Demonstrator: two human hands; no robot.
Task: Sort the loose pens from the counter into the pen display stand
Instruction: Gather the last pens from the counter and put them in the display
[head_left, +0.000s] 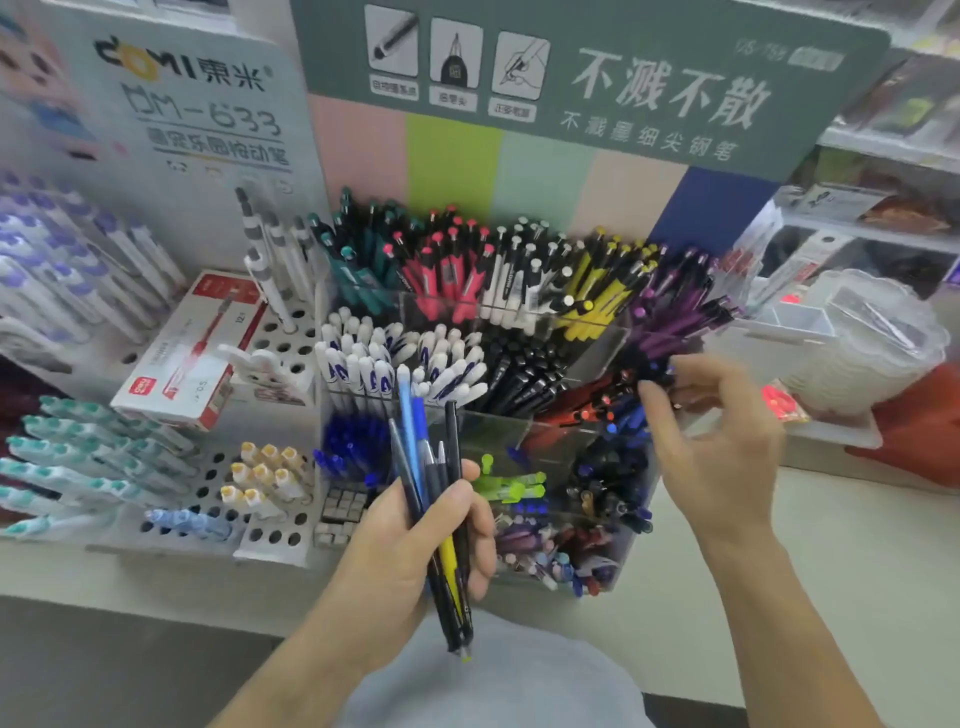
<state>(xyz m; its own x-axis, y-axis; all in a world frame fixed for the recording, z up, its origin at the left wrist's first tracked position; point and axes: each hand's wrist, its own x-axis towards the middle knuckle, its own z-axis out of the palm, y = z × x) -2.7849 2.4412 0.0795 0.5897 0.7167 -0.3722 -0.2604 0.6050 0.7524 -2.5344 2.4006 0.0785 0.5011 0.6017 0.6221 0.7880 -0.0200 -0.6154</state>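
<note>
a bundle of pens (434, 499) is gripped in the left hand (415, 540), fingers and thumb wrapped round the middle of it, tips down, caps up. blue, grey, black and yellow barrels are seen in the bundle. it is held in front of the lower left part of the stand (550, 415), just above the counter (779, 597).

the right hand (722, 441) is raised at the stand's right side, fingers loosely spread and half bent, fingertips (649, 389) at the dark pens of the right middle compartment. whether a pen is pinched there cannot be told; the spot is blurred.

the stand is a clear tiered box with compartments sorted by colour: teal, pink (447, 275), white, yellow (597, 291) and purple (675, 306) pens along the back row; white-blue and black pens in the middle row; blue pens (353, 441), green pens (509, 486) and mixed dark ones lower down. a mixed heap is seen in the lowest front compartment.

a green header card (597, 78) with white chinese text is set behind the stand. left of the stand a white pegboard rack (280, 343) with holes is placed, a red and white pen box (192, 348) lying on it, and teal-capped pens (78, 457) lying further left. right of the stand a clear plastic tub (872, 343) is seen.
</note>
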